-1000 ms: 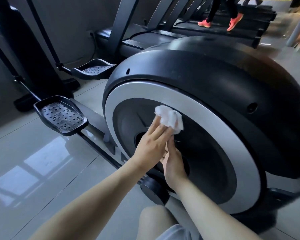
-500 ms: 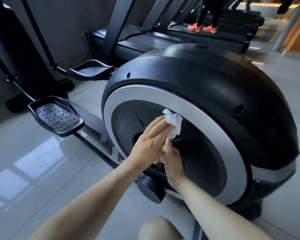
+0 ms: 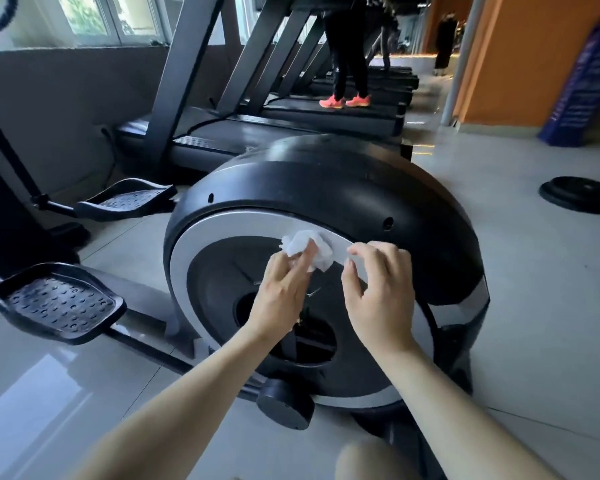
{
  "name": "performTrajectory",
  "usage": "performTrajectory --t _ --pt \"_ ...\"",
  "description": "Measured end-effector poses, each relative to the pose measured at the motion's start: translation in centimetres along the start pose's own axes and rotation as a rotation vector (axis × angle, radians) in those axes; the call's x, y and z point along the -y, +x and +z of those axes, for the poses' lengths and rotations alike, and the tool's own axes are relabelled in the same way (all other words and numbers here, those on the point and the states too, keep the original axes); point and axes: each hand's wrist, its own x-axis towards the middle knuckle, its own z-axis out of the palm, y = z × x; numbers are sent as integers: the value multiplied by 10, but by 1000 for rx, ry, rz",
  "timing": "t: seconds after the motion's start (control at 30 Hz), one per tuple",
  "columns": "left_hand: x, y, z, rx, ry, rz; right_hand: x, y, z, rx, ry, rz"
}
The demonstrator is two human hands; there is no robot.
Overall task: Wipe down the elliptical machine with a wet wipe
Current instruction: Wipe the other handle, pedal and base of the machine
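The elliptical machine's black flywheel housing fills the middle of the view, with a silver ring around a dark inner disc. A crumpled white wet wipe lies against the top of the silver ring. My left hand presses it there with straight fingers. My right hand hovers just right of the wipe, fingers loosely curled and holding nothing, in front of the ring.
Two black foot pedals stick out at the left. Treadmills stand behind, with a person in orange shoes on one. A black weight plate lies on the tiled floor at right. My knee shows at the bottom.
The wipe has moved up from the dark inner disc onto the silver ring. My right hand has come out from under the left and now sits apart to the right.
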Motion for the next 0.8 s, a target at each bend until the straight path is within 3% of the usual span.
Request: performTrajectory --t 0.1,0.2,0.33,0.47,0.53,0.67,0.8 --pt "-8 3 9 27 20 175 -16 18 -6 -68 -285 -57" --pt "7 7 1 5 22 216 -23 28 2 23 -422 16" --pt "21 8 -13 -87 -40 -6 -22 23 8 39 -439 34" --pt "-7 12 7 74 -35 222 -18 25 6 35 -405 50" --pt "-18 16 5 140 -76 249 -17 28 4 19 -340 61" --pt "-24 40 -33 -15 -155 150 -18 55 -3 -65 -251 33" --pt "-3 95 -68 -195 -5 -189 -9 76 8 -59 -211 80"
